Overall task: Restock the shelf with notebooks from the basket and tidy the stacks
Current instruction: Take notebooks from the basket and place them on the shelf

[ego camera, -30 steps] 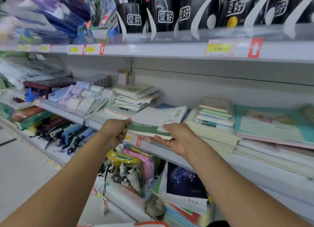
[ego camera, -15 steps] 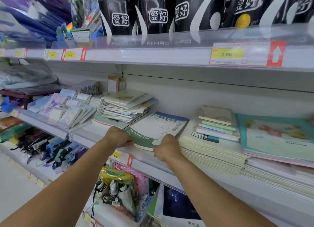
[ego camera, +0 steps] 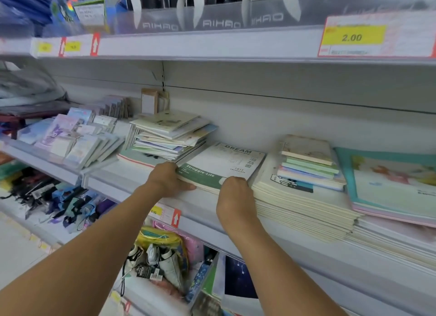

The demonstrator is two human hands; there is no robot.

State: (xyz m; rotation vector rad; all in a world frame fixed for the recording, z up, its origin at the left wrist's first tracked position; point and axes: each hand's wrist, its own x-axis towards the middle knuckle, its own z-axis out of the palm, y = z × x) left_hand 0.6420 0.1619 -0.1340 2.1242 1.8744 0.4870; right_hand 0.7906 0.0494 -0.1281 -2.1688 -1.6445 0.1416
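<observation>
Shop aisle, white metal shelving, several tiers. Middle shelf (ego camera: 141, 176) has a pale flat deck with a clear front lip; price tag (ego camera: 165, 215) with a red arrow on its edge. Upper shelf rail carries a yellow "2.00" label (ego camera: 352, 37).

Green-and-white notebook (ego camera: 221, 167) lies flat on top of a low stack on the middle shelf, between a leaning pile (ego camera: 169, 136) on the left and a tall cream stack (ego camera: 302, 202) on the right. Long axis runs from the front-left corner toward the back-right; the "DREAM" end points to the back wall, the green band faces the aisle.

Left hand (ego camera: 165, 180) holds the notebook stack's front-left corner, thumb lying along the front edge, fingers curled round the side. Right hand (ego camera: 234, 197) holds the front-right corner, fingers bent over the top cover; fingertips hidden behind the knuckles.

Lower shelf: bagged goods (ego camera: 160, 252), dark starry cover (ego camera: 238, 278).
</observation>
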